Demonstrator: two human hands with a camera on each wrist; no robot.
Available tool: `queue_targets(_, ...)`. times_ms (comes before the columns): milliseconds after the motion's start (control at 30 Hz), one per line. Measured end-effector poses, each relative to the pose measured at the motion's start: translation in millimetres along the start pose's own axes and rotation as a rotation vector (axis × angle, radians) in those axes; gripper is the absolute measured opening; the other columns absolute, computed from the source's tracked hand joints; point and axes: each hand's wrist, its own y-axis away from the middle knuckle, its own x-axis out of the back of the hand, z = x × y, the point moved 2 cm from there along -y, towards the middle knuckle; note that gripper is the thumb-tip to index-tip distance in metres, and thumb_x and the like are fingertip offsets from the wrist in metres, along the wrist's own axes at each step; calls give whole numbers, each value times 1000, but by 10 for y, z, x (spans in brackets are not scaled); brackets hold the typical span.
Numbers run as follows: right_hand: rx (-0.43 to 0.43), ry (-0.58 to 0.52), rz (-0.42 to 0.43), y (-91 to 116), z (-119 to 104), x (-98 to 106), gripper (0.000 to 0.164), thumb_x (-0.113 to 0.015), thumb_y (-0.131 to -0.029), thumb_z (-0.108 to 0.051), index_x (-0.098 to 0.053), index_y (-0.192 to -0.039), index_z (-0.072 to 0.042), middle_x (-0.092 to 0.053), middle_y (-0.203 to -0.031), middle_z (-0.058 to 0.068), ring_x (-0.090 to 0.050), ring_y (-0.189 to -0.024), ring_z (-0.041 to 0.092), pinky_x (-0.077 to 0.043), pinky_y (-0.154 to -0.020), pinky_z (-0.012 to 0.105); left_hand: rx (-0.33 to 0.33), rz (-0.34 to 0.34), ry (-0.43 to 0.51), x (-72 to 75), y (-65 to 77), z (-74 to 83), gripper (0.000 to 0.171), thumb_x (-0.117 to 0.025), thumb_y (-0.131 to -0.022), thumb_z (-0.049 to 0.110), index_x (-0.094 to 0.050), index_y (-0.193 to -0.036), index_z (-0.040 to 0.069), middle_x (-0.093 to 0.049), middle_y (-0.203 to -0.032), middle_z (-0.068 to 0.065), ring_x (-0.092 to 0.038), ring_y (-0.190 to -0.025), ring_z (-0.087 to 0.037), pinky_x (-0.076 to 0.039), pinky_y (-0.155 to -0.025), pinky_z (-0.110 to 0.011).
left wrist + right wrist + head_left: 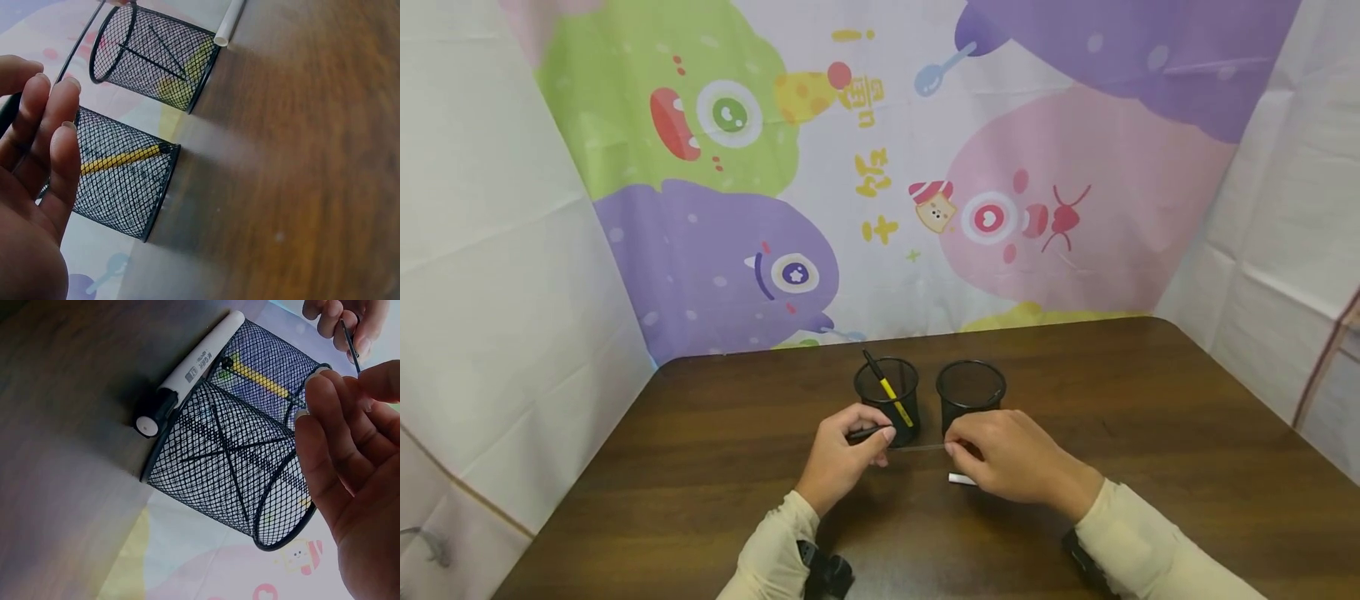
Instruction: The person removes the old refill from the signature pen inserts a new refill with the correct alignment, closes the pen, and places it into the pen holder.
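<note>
I see a thin stick (917, 447) running side to side, just in front of the left cup (119, 194). One end points to the left hand (841, 457), the other to the right hand (1011, 457). A yellow pen (891, 392) leans inside the left cup, its black end poking out. The right cup (194, 478) stands beside the left cup, with dark sticks (226, 450) inside. A white marker (199, 365) lies in front and to the right of the left cup, partly hidden by the right hand in my head view. The stick is between the hands: the right hand pinches its end. The left hand pinches a black pen (863, 432); I can't tell if that joins the stick.
</note>
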Motion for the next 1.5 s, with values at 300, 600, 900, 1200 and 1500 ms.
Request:
queue_targets(300,-40,-22,-18,21,15,5,13,-66,-93,-16,-65,-83,-23,-53,-75,-20,-45,-58,-4,-42,-53,18,17,11,-5,18,15,-12,11,-75,-91,9,-68,-97,3,-66,-75,-22,-62,-54,-19,-58,-55,-34)
queue_targets(600,-43,-9,-65,-1,16,-4,12,-66,-94,-17,-67,-83,-22,-56,-76,-20,-47,-59,-5,-44,-54,19,17,16,-15,31,3,-10,11,-76,-91,10,-68,-96,5,-65,-73,-25,-60,-51,-18,-56,-52,-33)
queue_targets(900,-46,19,-100,-14,1,-23,11,-68,-93,-18,-68,-83,-21,-58,-76,-20,-48,-60,-5,-46,-54,21,-8,-1,-9,30,6,-15,10,-75,-91,10,-68,-96,5,-63,-70,-21,-61,-52,-18,-57,-53,-34)
queue_targets(1200,-57,-8,-128,-10,-33,-38,11,-67,-95,-18,-68,-84,-20,-59,-77,-19,-49,-60,-6,-46,-54,19,1,-16,11,14,-4,-15,8,-74,-92,9,-69,-97,5,-62,-75,-31,-62,-54,-18,-58,-55,-34)
queue_targets(1500,-50,-9,-148,-23,-68,-71,10,-67,-96,-17,-70,-86,-18,-62,-79,-17,-50,-62,-6,-47,-55,20,-9,-15,10,13,-7,-6,8,-74,-92,8,-69,-96,4,-62,-75,-29,-62,-54,-18,-58,-55,-34)
